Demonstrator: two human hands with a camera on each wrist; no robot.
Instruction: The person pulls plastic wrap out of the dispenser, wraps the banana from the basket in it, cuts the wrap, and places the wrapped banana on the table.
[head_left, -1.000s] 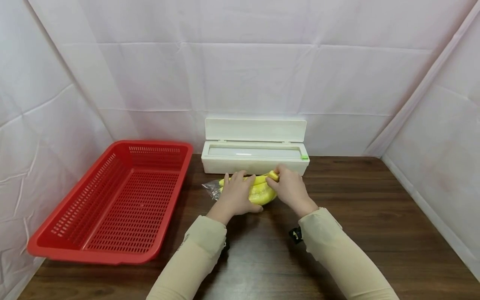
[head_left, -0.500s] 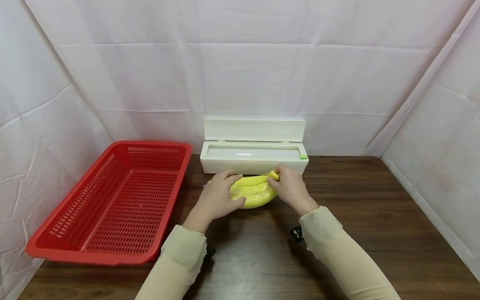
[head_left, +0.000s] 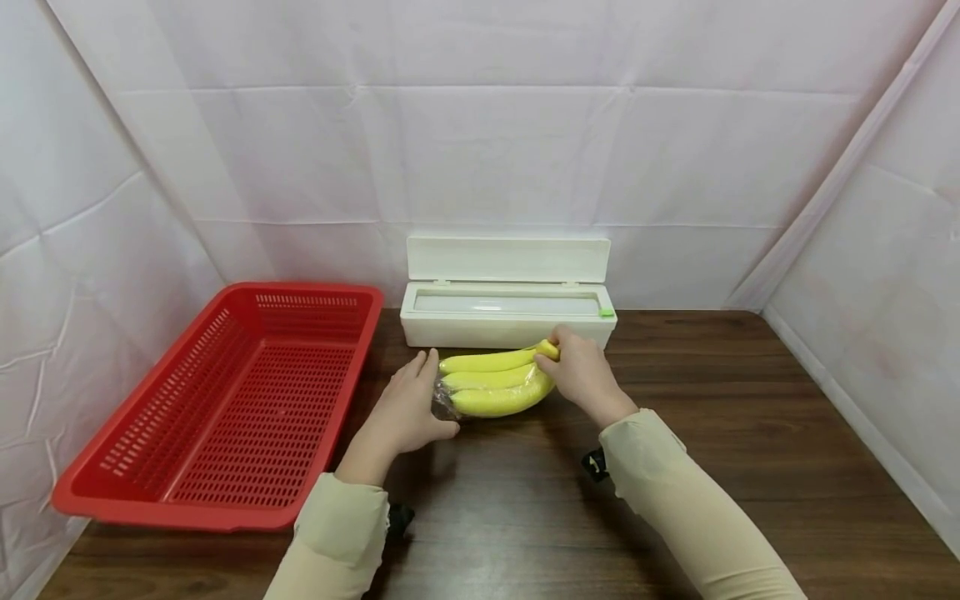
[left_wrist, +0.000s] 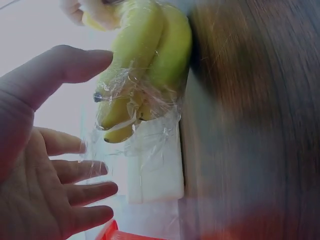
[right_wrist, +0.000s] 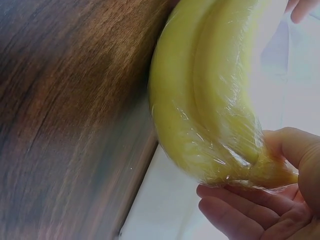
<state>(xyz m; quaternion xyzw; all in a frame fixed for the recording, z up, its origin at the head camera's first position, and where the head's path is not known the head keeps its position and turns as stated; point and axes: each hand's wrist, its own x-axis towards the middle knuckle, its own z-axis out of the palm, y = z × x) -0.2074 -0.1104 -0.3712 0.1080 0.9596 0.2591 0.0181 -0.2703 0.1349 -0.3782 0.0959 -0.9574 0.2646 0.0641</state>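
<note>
A bunch of bananas, wrapped in clear plastic film, lies sideways in front of the white box. Its stem end points right, where my right hand pinches it between thumb and fingers. In the right wrist view the film is stretched over the bananas near the thumb. Loose film bunches at the banana tips in the left wrist view. Beside those tips my left hand is spread, thumb apart from nearly straight fingers, gripping nothing.
Behind the bananas stands a white cling-film box, its lid raised and a green slider at its right end. A red plastic basket occupies the table's left. White cloth hangs around the dark wooden table.
My left hand has slid left along the bananas, from over their middle to beyond the tips, uncovering them. My right hand has stayed at the stem.
</note>
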